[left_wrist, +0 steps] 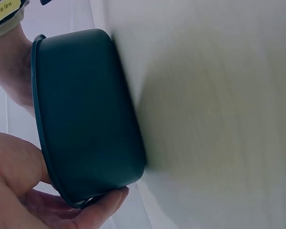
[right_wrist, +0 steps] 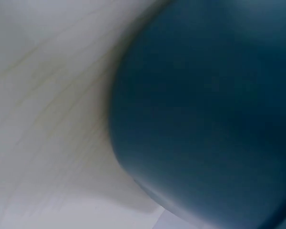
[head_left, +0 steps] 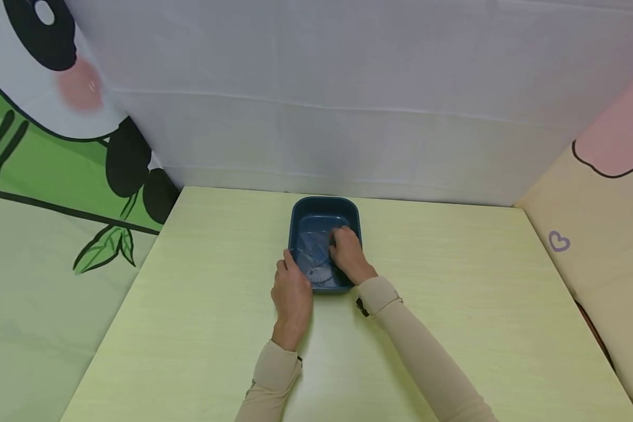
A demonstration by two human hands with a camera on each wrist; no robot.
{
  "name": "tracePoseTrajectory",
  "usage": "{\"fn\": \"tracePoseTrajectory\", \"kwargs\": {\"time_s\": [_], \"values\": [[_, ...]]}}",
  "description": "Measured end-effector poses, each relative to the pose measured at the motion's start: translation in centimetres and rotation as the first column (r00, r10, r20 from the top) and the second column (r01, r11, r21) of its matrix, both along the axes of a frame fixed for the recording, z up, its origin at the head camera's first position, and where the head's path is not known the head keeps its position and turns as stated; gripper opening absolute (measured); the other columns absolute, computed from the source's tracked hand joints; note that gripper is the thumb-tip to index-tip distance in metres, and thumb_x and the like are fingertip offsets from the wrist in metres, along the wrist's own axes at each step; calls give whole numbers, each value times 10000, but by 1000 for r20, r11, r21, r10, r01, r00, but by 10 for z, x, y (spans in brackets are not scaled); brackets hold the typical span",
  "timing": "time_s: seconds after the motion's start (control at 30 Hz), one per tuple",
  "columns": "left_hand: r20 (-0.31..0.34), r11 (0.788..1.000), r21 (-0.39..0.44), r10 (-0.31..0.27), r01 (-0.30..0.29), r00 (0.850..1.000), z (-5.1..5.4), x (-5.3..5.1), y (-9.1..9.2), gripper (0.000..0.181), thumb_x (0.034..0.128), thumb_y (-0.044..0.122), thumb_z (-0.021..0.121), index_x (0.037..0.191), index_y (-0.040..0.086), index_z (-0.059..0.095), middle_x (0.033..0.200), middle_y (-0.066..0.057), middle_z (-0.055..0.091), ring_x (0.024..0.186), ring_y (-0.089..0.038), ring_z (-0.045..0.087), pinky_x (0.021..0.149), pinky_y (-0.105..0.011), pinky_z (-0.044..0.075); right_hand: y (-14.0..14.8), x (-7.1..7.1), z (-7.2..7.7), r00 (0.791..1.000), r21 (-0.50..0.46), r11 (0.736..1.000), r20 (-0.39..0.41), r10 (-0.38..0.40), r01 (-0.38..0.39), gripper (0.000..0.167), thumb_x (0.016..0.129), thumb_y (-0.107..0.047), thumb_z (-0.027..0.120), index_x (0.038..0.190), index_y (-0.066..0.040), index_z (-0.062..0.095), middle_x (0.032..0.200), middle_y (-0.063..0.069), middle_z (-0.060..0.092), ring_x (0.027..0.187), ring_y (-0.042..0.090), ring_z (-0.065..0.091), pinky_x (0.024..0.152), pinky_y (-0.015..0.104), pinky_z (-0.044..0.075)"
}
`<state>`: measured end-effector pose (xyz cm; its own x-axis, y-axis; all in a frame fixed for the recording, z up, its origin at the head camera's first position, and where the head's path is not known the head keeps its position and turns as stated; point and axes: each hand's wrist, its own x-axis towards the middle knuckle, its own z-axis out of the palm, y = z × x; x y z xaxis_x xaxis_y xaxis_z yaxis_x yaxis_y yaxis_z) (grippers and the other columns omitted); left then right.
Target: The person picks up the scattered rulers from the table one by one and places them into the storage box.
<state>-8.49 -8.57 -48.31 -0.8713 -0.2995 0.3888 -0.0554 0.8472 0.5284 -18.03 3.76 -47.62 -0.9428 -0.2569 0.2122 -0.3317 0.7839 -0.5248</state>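
A dark blue rectangular tub (head_left: 324,206) with rounded corners sits on the table. My left hand (head_left: 292,296) grips its left side near the front; in the left wrist view the thumb lies at the rim and the fingers (left_wrist: 102,210) go round the wall. Over the tub's right half, my right hand (head_left: 348,252) reaches in with curled fingers. Beside those fingers lies something clear and shiny (head_left: 312,249), perhaps thin plastic, on the tub floor. Whether the right fingertips pinch it is hidden. The right wrist view shows mostly the tub's outer wall (right_wrist: 205,119), blurred.
The pale yellow-green table (head_left: 216,264) extends on both sides of the tub. Behind its back edge hangs a white cloth wall (head_left: 322,146). Printed panels stand at the left (head_left: 121,328) and right (head_left: 601,234).
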Motion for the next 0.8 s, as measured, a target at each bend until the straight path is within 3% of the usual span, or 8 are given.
{"fn": "tracePoseTrajectory", "kwargs": {"time_s": [0.33,0.6,0.7,0.8], "values": [[52,1000,21,-24,23,998,-1,1,-5,526,967,-18,624,1456,-112,453,1168,-305,595,901,-434,661,602,-550,544,3,7,3,997,-53,997,-59,57,-61,115,927,29,709,1037,65,713,991,197,650,928,359,628,849,468,529],[57,999,19,-35,34,998,-4,1,-9,540,972,15,646,1463,-100,453,1162,-297,596,902,-429,659,609,-548,547,7,9,4,996,-74,995,-56,67,-71,102,939,-12,719,1030,33,713,1001,169,642,943,336,611,855,463,513],[43,999,12,-38,37,998,-5,0,-10,529,966,16,655,1447,-99,469,1147,-293,598,901,-426,657,611,-548,547,9,10,3,995,-95,992,-68,76,-83,103,935,-13,724,1027,32,717,996,168,644,920,329,607,832,461,514],[-11,999,8,-51,51,999,-7,0,-11,497,949,-7,664,1403,-117,498,1101,-297,598,899,-428,641,649,-537,555,12,12,2,992,-119,988,-92,91,-101,100,927,-12,733,1016,30,719,990,165,647,896,318,605,810,460,515]]}}
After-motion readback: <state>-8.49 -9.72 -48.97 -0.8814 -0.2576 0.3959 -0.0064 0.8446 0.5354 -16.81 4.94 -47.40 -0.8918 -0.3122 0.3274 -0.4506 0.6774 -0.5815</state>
